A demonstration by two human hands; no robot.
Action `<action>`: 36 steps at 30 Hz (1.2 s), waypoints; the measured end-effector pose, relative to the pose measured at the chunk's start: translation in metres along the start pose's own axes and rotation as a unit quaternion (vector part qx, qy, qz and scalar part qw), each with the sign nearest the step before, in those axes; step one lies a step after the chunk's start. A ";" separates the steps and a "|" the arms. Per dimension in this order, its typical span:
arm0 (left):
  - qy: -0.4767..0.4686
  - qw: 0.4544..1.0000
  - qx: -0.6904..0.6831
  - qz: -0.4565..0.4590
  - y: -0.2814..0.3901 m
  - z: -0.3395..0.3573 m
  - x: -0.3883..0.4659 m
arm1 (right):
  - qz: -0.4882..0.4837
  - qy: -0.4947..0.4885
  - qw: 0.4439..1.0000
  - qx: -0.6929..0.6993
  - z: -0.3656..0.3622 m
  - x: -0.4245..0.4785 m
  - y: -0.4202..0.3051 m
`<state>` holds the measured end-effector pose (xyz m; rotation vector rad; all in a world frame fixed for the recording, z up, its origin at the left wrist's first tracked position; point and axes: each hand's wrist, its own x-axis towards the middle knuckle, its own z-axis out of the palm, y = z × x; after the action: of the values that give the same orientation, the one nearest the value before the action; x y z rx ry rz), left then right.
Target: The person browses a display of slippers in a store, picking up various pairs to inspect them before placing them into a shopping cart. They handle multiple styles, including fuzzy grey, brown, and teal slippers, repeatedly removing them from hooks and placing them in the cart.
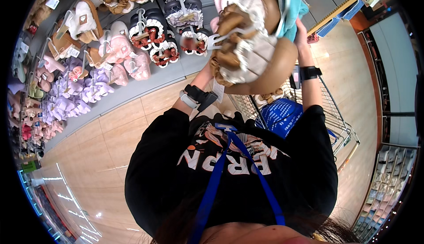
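A pair of brown slippers (255,45) with white lace trim and brown ruffled bows hangs from a white plastic hanger (217,41), held up before me and partly blurred. My left hand (210,67) supports the pair from the left; its fingers are hidden behind the slippers. On the far right side, my right hand (300,33) grips a teal cloth (294,13) that lies against the upper slipper. The right fingertips are out of sight behind the cloth. A white tag (218,91) dangles below the slippers.
A grey display rack (165,73) holds hanging slippers, including pink fluffy ones (121,45), lilac ones (81,85) and dark ones with red bows (148,33). Beneath my right arm stands a wire shopping cart (334,121) containing a blue bag (281,116). Tiled floor (122,131) stretches left.
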<state>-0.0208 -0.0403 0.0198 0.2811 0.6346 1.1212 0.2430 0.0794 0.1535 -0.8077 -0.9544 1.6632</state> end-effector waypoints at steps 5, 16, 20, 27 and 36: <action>0.004 0.998 0.033 0.051 -0.014 -0.008 0.001 | 0.013 0.038 0.999 -0.011 0.014 -0.018 0.070; 0.006 0.991 -0.023 0.132 0.005 0.007 0.033 | 0.158 0.066 0.978 0.116 -0.054 -0.091 0.102; 0.123 0.953 0.113 0.252 0.015 -0.036 0.065 | -0.088 0.088 0.984 -0.125 -0.037 -0.087 0.044; 0.262 0.522 0.631 0.511 -0.017 0.028 0.036 | -0.426 -0.004 0.656 -0.623 0.031 -0.069 0.006; 0.267 0.531 0.631 0.497 -0.027 0.013 0.004 | -0.243 0.123 0.642 -0.717 -0.063 -0.040 0.092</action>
<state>0.0084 -0.0473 0.0152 1.8092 1.9856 1.6301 0.2678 0.0378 0.0458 -1.5014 -2.0366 -0.0147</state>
